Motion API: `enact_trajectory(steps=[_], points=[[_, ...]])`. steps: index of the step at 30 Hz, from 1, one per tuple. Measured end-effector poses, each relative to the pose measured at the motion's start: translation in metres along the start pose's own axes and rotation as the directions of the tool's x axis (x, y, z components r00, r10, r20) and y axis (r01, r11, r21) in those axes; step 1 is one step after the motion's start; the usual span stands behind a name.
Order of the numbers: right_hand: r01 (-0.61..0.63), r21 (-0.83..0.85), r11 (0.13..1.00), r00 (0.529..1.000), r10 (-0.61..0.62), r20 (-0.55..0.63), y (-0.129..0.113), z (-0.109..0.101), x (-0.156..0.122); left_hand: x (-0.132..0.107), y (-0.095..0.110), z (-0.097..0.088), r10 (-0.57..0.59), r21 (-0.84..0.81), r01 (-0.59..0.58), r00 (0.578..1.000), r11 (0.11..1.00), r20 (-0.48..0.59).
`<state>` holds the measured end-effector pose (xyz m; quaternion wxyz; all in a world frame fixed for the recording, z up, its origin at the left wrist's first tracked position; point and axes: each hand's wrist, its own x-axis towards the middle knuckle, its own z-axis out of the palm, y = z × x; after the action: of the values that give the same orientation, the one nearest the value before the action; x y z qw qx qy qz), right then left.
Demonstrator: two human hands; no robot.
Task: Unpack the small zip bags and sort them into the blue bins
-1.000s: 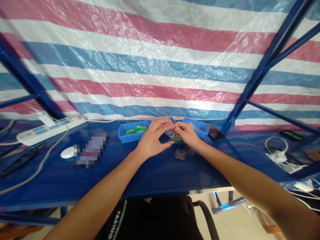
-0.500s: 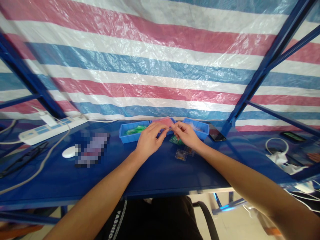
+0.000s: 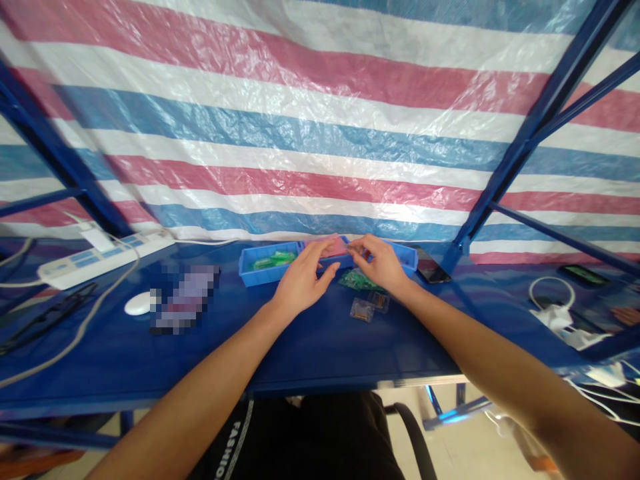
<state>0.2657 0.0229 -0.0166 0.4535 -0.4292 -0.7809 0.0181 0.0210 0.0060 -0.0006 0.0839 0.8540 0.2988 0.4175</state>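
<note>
My left hand (image 3: pixel 304 277) is held over the front of the middle blue bin, its thumb and fingers apart, with nothing seen between them. Pink sheets or bags (image 3: pixel 334 246) lie in that bin, close to the fingertips. My right hand (image 3: pixel 379 262) is in front of the right blue bin (image 3: pixel 407 261). Its thumb and fingers are pinched together; whatever they hold is too small to make out. Below it lie a heap of green pieces (image 3: pixel 357 280) and two small clear bags (image 3: pixel 362 310) with brownish contents. The left blue bin (image 3: pixel 264 277) holds light-green items (image 3: pixel 277 259).
A dark phone (image 3: pixel 434 265) lies right of the bins. To the left are a blurred-out flat object (image 3: pixel 187 297), a white oval item (image 3: pixel 140 304), black glasses (image 3: pixel 47 317) and a power strip (image 3: pixel 100 260). White cables and a charger (image 3: pixel 555 313) sit at right.
My hands have drawn apart. The left thumb and fingers have spread open, and the right hand has shifted slightly right and up, uncovering more of the green heap and clear bags.
</note>
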Motion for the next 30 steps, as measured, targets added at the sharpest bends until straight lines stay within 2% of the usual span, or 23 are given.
enact_trajectory(steps=[2, 6, 10, 13, 16, 20, 30], points=[[0.012, -0.183, 0.983, 0.999, -0.017, -0.027, 0.012, -0.008, 0.004, -0.002, -0.002, 0.002, 0.031, 0.023, -0.033, 0.996, 0.999, 0.082], [-0.061, -0.434, 0.899, 0.998, 0.068, 0.000, 0.026, -0.015, 0.006, -0.007, -0.004, 0.007, 0.122, 0.045, -0.138, 0.961, 0.989, 0.248], [-0.096, -0.525, 0.846, 0.980, 0.173, 0.099, 0.024, -0.014, 0.005, -0.011, -0.008, 0.011, 0.113, 0.074, -0.149, 0.925, 0.986, 0.362], [-0.082, -0.547, 0.833, 0.972, 0.188, 0.141, 0.017, -0.013, 0.004, -0.013, -0.014, 0.013, 0.099, 0.064, -0.137, 0.905, 0.988, 0.413], [-0.080, -0.556, 0.828, 0.972, 0.188, 0.140, 0.013, -0.014, 0.005, -0.013, -0.020, 0.015, 0.099, 0.069, -0.144, 0.892, 0.987, 0.440], [-0.093, -0.571, 0.815, 0.974, 0.194, 0.118, 0.012, -0.016, 0.006, -0.011, -0.022, 0.015, 0.128, 0.064, -0.171, 0.895, 0.983, 0.426], [-0.168, -0.682, 0.712, 0.962, 0.271, 0.046, 0.017, -0.011, 0.001, -0.009, -0.019, 0.009, 0.098, 0.155, -0.174, 0.910, 0.973, 0.403]])
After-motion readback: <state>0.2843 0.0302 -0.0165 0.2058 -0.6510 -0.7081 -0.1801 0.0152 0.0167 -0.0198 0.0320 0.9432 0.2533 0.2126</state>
